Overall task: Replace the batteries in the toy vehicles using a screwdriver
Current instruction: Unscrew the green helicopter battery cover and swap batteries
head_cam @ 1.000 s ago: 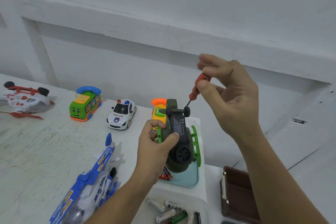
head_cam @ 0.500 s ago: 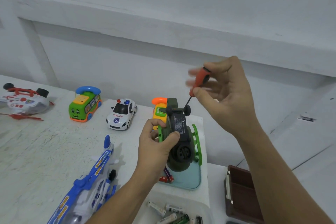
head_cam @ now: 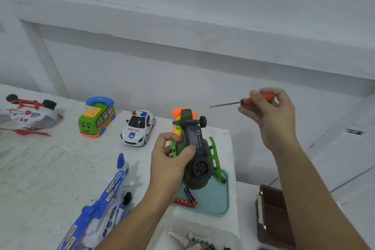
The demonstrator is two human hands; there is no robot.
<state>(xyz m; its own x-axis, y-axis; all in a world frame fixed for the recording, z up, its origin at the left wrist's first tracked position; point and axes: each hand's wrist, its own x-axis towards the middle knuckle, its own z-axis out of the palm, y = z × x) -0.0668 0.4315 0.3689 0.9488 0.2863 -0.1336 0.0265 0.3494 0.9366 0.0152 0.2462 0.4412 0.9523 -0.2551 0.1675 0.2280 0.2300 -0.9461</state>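
White table (head_cam: 40, 168): left hand (head_cam: 168, 166) grips helicopter (head_cam: 194, 154); right hand (head_cam: 269, 111) pinches screwdriver (head_cam: 243, 102) apart.

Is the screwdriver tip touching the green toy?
No, the screwdriver in the right hand is held up, clear of the green toy.

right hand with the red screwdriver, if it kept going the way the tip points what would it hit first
The right hand aims the red-handled screwdriver leftward above the toys. That line looks free up to the white wall, though depth is unclear.
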